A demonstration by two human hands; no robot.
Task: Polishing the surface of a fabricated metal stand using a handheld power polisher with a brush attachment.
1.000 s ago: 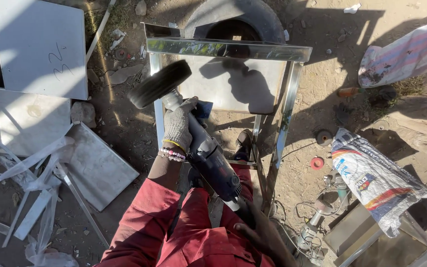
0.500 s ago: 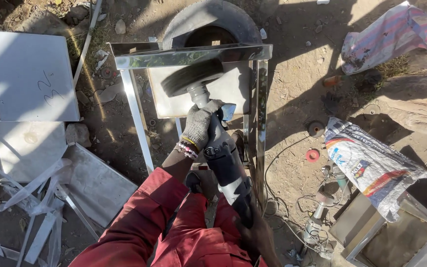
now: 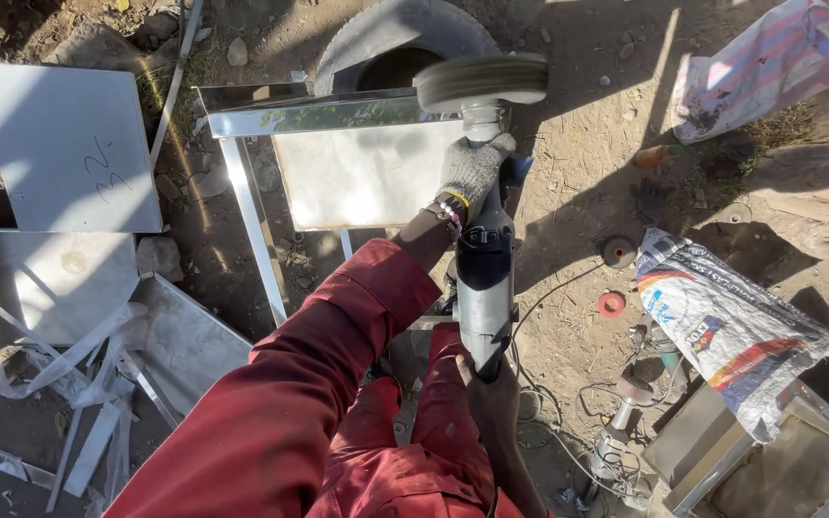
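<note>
Left hand point(image 3: 473, 171), gloved, clenched on grinder point(image 3: 485, 278) neck; right hand point(image 3: 491, 393) grasped its rear body; polishing wheel point(image 3: 482, 81) sat at right end of steel frame point(image 3: 309, 113) top edge; tyre point(image 3: 405, 38) just behind; bare ground point(image 3: 578, 182) open on right; metal sheets point(image 3: 69, 144) crowded left.

One head-worn view looks steeply down, close over the ground point(image 3: 578, 173)
</note>
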